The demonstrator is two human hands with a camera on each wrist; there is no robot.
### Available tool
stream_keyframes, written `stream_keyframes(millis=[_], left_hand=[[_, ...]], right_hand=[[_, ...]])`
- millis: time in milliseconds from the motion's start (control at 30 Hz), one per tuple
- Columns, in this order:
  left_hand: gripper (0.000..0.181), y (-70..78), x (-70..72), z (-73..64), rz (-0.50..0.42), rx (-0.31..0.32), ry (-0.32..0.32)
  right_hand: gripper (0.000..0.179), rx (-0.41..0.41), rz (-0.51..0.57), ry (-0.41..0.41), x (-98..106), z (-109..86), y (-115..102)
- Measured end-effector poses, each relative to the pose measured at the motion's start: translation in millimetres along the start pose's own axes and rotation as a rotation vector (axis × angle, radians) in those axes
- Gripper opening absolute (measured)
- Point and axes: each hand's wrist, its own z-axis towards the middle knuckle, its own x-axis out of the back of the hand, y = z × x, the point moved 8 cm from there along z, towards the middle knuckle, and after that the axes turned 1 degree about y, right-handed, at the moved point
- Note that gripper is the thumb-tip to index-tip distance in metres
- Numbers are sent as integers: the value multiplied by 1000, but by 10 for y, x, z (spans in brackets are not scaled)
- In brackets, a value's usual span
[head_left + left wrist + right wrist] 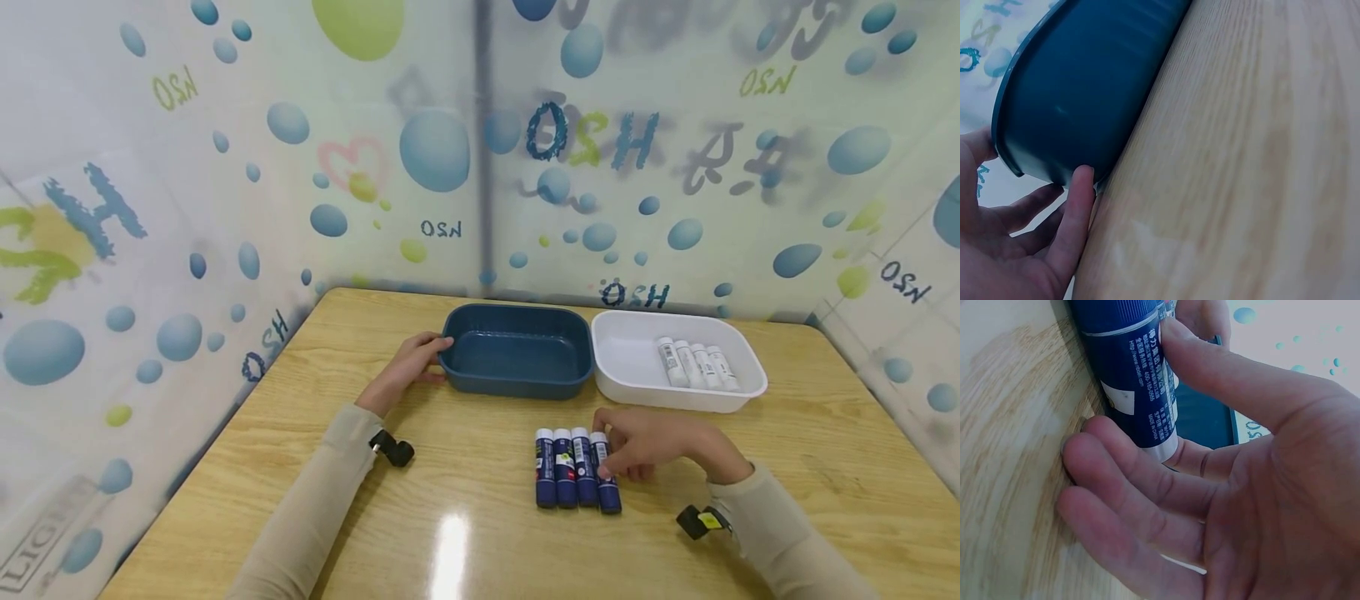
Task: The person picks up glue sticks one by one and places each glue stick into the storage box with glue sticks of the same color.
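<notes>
My left hand (408, 367) holds the left end of a dark blue plastic bin (517, 385). In the left wrist view its thumb is over the rim and its fingers (1075, 219) lie along the outer wall. My right hand (656, 442) pinches the rightmost blue glue stick (609, 492) between thumb and index finger. That glue stick (1129, 381) fills the upper middle of the right wrist view, the other fingers curling loosely below its white end. To its left, three more blue glue sticks (564, 483) lie side by side on the table.
Right of the blue bin stands a white bin (630, 342), holding several white glue sticks (697, 367) in a row. Both bins are near the back edge of the wooden table (390, 533). A patterned curtain (420, 267) hangs behind and at both sides.
</notes>
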Motion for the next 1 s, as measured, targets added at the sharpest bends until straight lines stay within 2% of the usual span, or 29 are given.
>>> stream_keyframes(millis=[433,1000], left_hand=[[59,-1,1,25,-20,28,8],[57,-17,4,-1,-17,23,9]], right_hand=[[43,-13,12,14,22,5,23],[43,35,46,30,19,-14,-15]])
